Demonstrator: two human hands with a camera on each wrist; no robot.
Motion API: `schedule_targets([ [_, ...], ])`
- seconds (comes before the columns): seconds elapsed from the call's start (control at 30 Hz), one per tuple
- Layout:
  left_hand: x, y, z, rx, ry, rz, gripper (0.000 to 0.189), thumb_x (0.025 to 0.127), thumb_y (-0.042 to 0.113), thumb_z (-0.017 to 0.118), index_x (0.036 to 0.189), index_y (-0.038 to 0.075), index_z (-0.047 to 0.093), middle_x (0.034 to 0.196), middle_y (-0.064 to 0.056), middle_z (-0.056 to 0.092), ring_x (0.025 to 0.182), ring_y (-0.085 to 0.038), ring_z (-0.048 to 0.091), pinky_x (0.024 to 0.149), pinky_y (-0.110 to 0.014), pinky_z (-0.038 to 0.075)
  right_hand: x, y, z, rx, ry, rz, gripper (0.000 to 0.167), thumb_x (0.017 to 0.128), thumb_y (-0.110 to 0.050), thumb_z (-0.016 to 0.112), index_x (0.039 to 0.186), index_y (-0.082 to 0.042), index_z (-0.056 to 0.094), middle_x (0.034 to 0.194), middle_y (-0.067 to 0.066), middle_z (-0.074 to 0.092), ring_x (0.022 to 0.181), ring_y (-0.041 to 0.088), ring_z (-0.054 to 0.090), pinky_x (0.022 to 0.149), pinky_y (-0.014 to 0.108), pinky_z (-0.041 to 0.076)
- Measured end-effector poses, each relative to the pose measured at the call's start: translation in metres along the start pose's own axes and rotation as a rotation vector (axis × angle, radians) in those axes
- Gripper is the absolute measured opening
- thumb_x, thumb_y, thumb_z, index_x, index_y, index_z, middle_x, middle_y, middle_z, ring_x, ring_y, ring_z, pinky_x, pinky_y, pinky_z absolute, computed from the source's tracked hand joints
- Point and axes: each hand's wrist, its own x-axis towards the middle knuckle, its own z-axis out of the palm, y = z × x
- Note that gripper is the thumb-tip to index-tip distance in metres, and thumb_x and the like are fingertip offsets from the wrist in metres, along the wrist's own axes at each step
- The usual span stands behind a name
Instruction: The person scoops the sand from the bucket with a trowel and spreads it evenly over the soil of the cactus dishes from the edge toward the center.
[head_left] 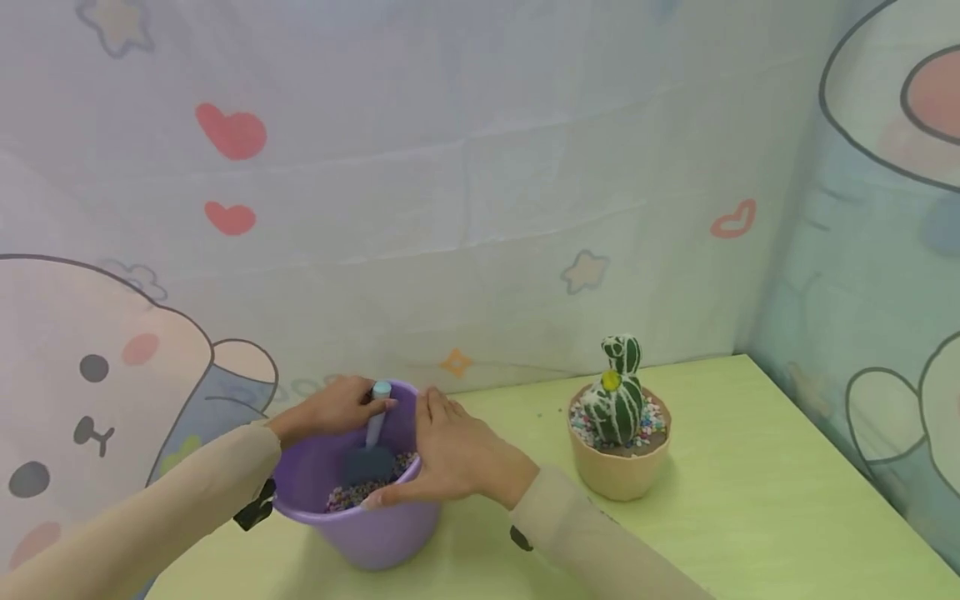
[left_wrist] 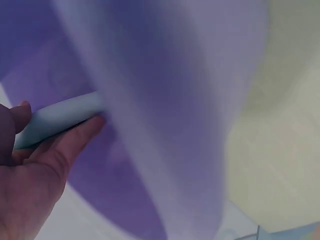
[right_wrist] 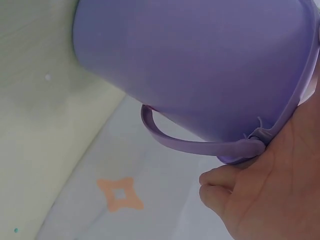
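Observation:
In the head view my left hand [head_left: 341, 406] grips the pale blue handle of a small shovel [head_left: 369, 464], thumb and fingers on either side of it. The shovel's dark blade is down inside a purple bucket [head_left: 382, 533], at small multicoloured pebbles [head_left: 348, 497]. My right hand [head_left: 465, 454] rests against the bucket's right rim, fingers stretched towards the back and thumb spread along the near side. In the right wrist view its palm lies at the rim, beside the bucket's hinged carrying handle [right_wrist: 200, 147]. The bucket wall fills much of the left wrist view.
A cactus [head_left: 618, 408] with a yellow flower stands in a peach pot [head_left: 622, 475] of coloured pebbles, right of the bucket. Both stand on a yellow-green table [head_left: 765, 500]. A printed cloth [head_left: 480, 183] hangs behind. A few loose specks lie on the table.

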Motion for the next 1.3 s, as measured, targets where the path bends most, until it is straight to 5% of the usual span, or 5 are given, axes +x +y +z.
schedule_targets([
  [0.33, 0.001, 0.001, 0.003, -0.020, 0.030, -0.053, 0.040, 0.108, 0.028, 0.059, 0.072, 0.010, 0.056, 0.059, 0.006, 0.044, 0.054, -0.009, 0.042, 0.053, -0.020, 0.038, 0.000, -0.002, 0.000, -0.015, 0.026, 0.004, 0.144, 0.078, -0.100, 0.048, 0.165, 0.007, 0.009, 0.172, 0.032, 0.016, 0.161, 0.041, 0.028, 0.134, 0.046, 0.033],
  [0.73, -0.004, 0.007, 0.005, -0.137, -0.002, -0.196, 0.043, 0.110, 0.027, 0.057, 0.073, 0.005, 0.062, 0.065, -0.009, 0.068, 0.058, -0.014, 0.067, 0.057, -0.023, 0.056, 0.000, -0.003, 0.002, -0.018, 0.035, 0.018, 0.145, 0.076, -0.101, 0.047, 0.165, 0.008, 0.011, 0.172, 0.030, 0.020, 0.160, 0.039, 0.031, 0.135, 0.047, 0.032],
  [1.03, -0.002, 0.015, -0.002, -0.328, -0.087, -0.271, 0.039, 0.111, 0.026, 0.056, 0.098, -0.008, 0.069, 0.094, -0.022, 0.076, 0.086, -0.032, 0.079, 0.076, -0.040, 0.071, -0.002, -0.002, -0.002, -0.008, 0.024, 0.037, 0.147, 0.075, -0.101, 0.050, 0.165, 0.008, 0.009, 0.172, 0.030, 0.018, 0.158, 0.043, 0.032, 0.130, 0.048, 0.040],
  [1.3, 0.000, 0.016, -0.004, -0.444, -0.127, -0.290, 0.040, 0.111, 0.029, 0.055, 0.093, -0.005, 0.066, 0.088, -0.020, 0.078, 0.080, -0.028, 0.080, 0.078, -0.043, 0.071, -0.001, -0.002, 0.001, 0.005, 0.021, 0.036, 0.145, 0.076, -0.099, 0.052, 0.165, 0.008, 0.010, 0.171, 0.031, 0.020, 0.153, 0.047, 0.039, 0.118, 0.051, 0.054],
])
